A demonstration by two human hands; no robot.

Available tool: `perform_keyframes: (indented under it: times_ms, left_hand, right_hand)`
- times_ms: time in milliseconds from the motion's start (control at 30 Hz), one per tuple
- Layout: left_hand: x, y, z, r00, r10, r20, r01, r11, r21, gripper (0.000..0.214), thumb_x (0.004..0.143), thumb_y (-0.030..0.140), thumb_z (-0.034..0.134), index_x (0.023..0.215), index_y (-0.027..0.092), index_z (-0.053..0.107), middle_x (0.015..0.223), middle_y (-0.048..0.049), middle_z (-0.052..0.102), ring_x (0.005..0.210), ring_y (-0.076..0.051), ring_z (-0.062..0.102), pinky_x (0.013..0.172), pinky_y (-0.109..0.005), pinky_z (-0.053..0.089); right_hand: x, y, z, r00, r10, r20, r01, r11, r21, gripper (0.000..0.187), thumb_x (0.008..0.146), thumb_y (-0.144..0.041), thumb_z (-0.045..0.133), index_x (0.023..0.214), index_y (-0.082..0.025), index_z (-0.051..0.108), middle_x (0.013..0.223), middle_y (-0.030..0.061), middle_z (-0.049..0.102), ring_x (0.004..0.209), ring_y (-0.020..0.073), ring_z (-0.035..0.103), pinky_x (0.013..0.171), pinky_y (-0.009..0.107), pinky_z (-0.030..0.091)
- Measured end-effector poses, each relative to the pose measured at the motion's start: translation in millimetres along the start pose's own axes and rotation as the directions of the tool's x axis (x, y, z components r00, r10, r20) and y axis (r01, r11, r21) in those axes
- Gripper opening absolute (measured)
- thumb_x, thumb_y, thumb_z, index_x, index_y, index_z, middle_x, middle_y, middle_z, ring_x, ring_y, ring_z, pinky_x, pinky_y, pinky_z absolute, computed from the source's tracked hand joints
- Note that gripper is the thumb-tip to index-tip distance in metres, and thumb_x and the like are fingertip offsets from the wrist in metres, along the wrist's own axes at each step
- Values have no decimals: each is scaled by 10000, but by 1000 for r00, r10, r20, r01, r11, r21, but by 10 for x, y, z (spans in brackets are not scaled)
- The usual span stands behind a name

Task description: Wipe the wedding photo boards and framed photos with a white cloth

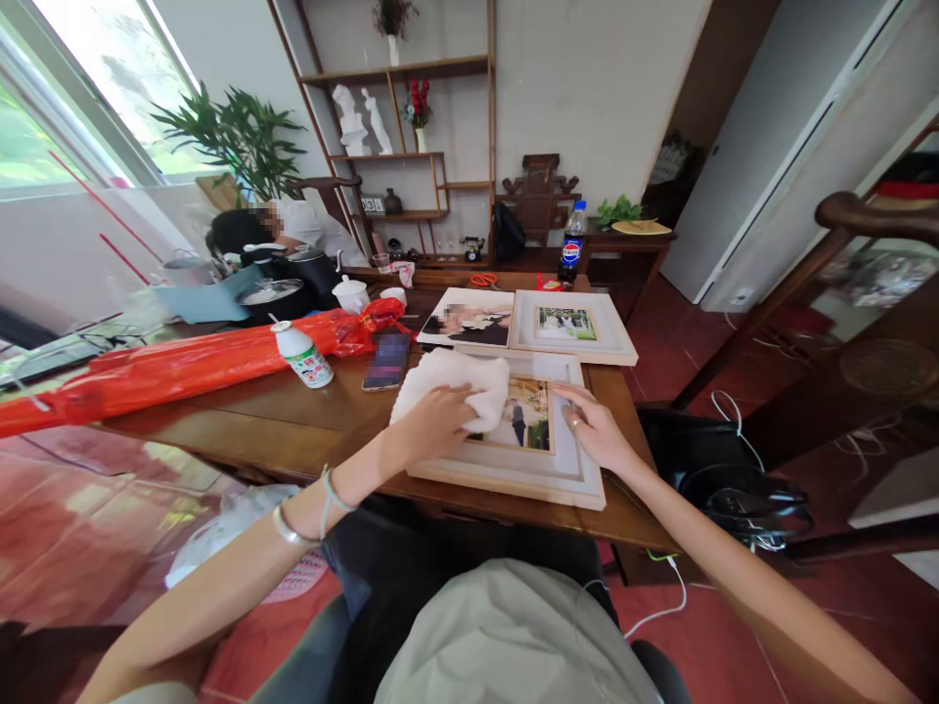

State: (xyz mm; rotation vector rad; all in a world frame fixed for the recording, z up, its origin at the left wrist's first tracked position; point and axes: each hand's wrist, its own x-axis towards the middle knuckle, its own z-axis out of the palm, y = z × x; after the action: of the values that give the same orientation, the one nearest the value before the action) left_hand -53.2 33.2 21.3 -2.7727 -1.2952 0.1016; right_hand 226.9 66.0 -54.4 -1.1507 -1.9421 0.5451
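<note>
On the wooden table a white photo frame [543, 481] lies flat, with a picture of a couple [532, 416] in its middle. A white cloth [440, 372] covers the frame's upper left part. My left hand [436, 425] holds the cloth down against the frame, its fingers bent over the fabric. My right hand [596, 427], with a ring on one finger, rests on the frame's right side with fingers stretched out. Behind it lie a second white frame [616, 337] with a green outdoor picture and a panel with a portrait print [469, 318].
Left of the frame are a phone [386, 360], a white bottle [302, 354] and a long red plastic-wrapped bundle [183, 372]. Orange-handled scissors [484, 281] and a cola bottle [573, 242] stand farther back. Another person [315, 225] leans at the far left, behind pots [312, 269].
</note>
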Motion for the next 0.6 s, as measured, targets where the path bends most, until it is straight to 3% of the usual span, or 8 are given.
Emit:
perform_keyframes:
  times_ms: [167,300,367,433,533,600]
  left_hand:
    - [-497,316,-350,980,-6,201,17,999,-50,195,890,157,498,1010,173,651,1219,-102,624,1151,-257,582,960,-390,471]
    - [-595,361,-436,962,-66,265,99,989,-110,188,912,182,472,985,189,646,1090,-69,671,1006,-235,647,871,-376,510]
    - [-505,303,-319,975,-101,196,121,988,-92,210,921,181,456,1026,173,639,1149,-92,659,1138,-245,591,944,-387,478]
    - [-353,200,-133,989,-137,57,140,989,-46,236,928,196,453,1068,162,641,1347,-117,544,1307,-261,449,1049,-421,397]
    - [-59,-17,131,975,-176,-132,180,984,18,246,911,198,475,1061,161,667,1534,-93,289,1405,-286,287,1120,-470,299]
    - [151,-181,237,959,-180,-219,197,979,56,257,893,179,485,1065,151,675,1557,-88,219,1423,-287,239,1136,-476,269]
  right_hand:
    - [-1,-10,-5,1000,1,4,-1,1000,11,530,768,-61,422,1213,-255,633,1319,57,584,1285,231,485,1123,480,327]
    - [6,-4,-2,1000,-2,-3,3,1000,24,531,767,-62,425,1207,-270,636,1317,43,586,1292,228,480,1130,474,319]
    - [10,-3,1,1000,1,1,-1,1000,19,525,770,-67,427,1209,-265,634,1316,46,586,1291,227,482,1131,472,320]
    - [13,1,4,1000,1,7,-1,1000,11,524,769,-68,425,1215,-253,630,1321,56,583,1290,226,482,1131,473,318]
    - [14,17,7,1000,-11,12,11,1000,6,528,762,-61,420,1218,-229,626,1327,75,576,1295,228,476,1136,477,309]
    - [13,31,9,1000,-23,9,23,1000,10,530,758,-57,417,1216,-224,625,1325,79,576,1298,227,474,1139,479,302]
